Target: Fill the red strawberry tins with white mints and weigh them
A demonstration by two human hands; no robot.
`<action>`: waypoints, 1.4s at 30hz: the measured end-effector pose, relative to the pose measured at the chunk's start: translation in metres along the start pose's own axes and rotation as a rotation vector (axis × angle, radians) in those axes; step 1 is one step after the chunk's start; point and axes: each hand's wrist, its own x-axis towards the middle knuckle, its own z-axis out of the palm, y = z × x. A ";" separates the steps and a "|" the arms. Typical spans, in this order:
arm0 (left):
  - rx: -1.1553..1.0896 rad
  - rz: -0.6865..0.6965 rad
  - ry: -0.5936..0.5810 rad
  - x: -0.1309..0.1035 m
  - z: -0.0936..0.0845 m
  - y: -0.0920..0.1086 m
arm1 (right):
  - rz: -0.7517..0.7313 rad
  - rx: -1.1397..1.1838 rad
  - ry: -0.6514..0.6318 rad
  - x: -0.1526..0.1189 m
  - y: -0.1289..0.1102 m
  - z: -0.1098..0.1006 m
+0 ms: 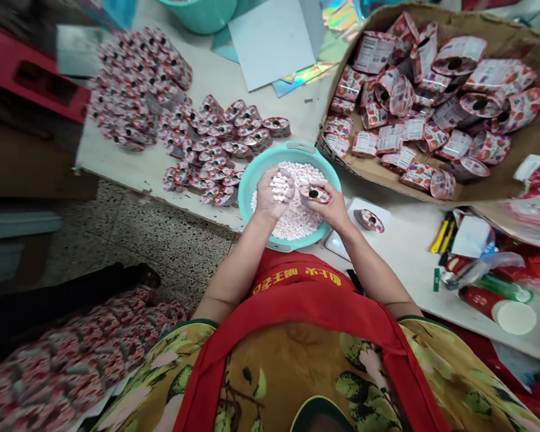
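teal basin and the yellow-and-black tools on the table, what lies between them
The head view shows the right forearm, a white plate bearing one printed packet, then white tabletop.

Beyond the teal basin point(245, 198), a strip of bare table point(302, 125) (one small scrap lies on it) leaves a hand passage between the grouped packets point(225, 144) at left and the cardboard box point(486, 191) at right, up toward the pale sheet point(272, 45). On the basin's right, a white flat device point(385, 211) bearing one packet point(369, 220) stands in the way; the red apron point(297, 273) blocks the near side.
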 end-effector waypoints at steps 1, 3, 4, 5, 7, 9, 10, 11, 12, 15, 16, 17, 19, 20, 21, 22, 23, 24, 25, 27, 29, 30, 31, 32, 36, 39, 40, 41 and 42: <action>0.016 0.070 0.006 -0.005 0.007 0.001 | -0.011 -0.017 -0.045 -0.001 -0.001 0.008; 0.050 0.196 0.020 -0.009 0.017 -0.001 | -0.042 -0.058 -0.071 -0.003 -0.003 0.022; 0.063 0.252 0.029 -0.010 0.019 -0.004 | -0.059 -0.091 -0.058 -0.003 -0.003 0.028; 0.073 0.298 0.042 -0.010 0.020 -0.007 | -0.074 -0.131 -0.038 -0.003 -0.003 0.032; 0.077 0.351 0.085 -0.008 0.019 -0.011 | -0.094 -0.217 -0.008 -0.003 -0.003 0.038; 0.083 0.343 0.123 -0.007 0.018 -0.014 | -0.103 -0.269 -0.009 -0.003 -0.004 0.040; 0.093 0.329 0.140 -0.007 0.018 -0.014 | -0.104 -0.285 -0.012 -0.003 -0.005 0.040; 0.103 0.323 0.159 -0.006 0.018 -0.013 | -0.105 -0.303 -0.012 -0.004 -0.006 0.040; 0.114 0.322 0.177 -0.006 0.018 -0.013 | -0.105 -0.323 -0.009 -0.004 -0.007 0.040; 0.136 0.333 0.191 -0.004 0.020 -0.011 | -0.101 -0.376 0.005 -0.005 -0.013 0.040; 0.136 0.337 0.186 -0.003 0.020 -0.011 | -0.098 -0.389 0.005 -0.005 -0.014 0.040; 0.135 0.339 0.177 -0.001 0.020 -0.011 | -0.095 -0.399 0.006 -0.005 -0.015 0.040; 0.138 0.349 0.161 0.001 0.021 -0.012 | -0.089 -0.414 0.001 -0.004 -0.017 0.039; 0.143 0.354 0.157 0.002 0.021 -0.012 | -0.091 -0.421 -0.001 -0.004 -0.017 0.039; 0.151 0.355 0.151 0.003 0.022 -0.013 | -0.096 -0.425 -0.001 -0.003 -0.017 0.039; 0.161 0.353 0.141 0.003 0.023 -0.013 | -0.099 -0.425 0.001 -0.003 -0.017 0.038; 0.168 0.350 0.134 0.003 0.023 -0.013 | -0.099 -0.422 0.003 -0.002 -0.017 0.037; 0.169 0.343 0.129 0.003 0.024 -0.013 | -0.095 -0.417 0.007 -0.002 -0.018 0.036; 0.164 0.334 0.123 0.003 0.025 -0.013 | -0.088 -0.414 0.011 -0.002 -0.018 0.036; 0.154 0.321 0.108 0.002 0.026 -0.013 | -0.065 -0.397 0.016 -0.002 -0.019 0.034; 0.148 0.326 0.105 0.002 0.026 -0.013 | -0.053 -0.376 0.018 -0.002 -0.021 0.033; 0.145 0.332 0.104 0.002 0.027 -0.013 | -0.051 -0.365 0.021 -0.002 -0.021 0.033; 0.145 0.339 0.098 0.003 0.027 -0.013 | -0.046 -0.354 0.019 -0.002 -0.022 0.033; 0.145 0.346 0.094 0.003 0.028 -0.013 | -0.038 -0.346 0.015 -0.001 -0.022 0.033; 0.182 0.364 0.080 0.005 0.031 -0.012 | -0.045 -0.322 0.002 -0.001 -0.021 0.032; 0.213 0.344 0.105 0.005 0.035 -0.011 | -0.077 -0.325 0.008 -0.001 -0.022 0.030; 0.214 0.347 0.123 0.005 0.036 -0.011 | -0.090 -0.342 0.014 -0.002 -0.023 0.030; 0.213 0.355 0.139 0.005 0.037 -0.012 | -0.106 -0.368 0.021 -0.003 -0.025 0.030; 0.210 0.363 0.149 0.004 0.037 -0.012 | -0.124 -0.401 0.027 -0.004 -0.026 0.030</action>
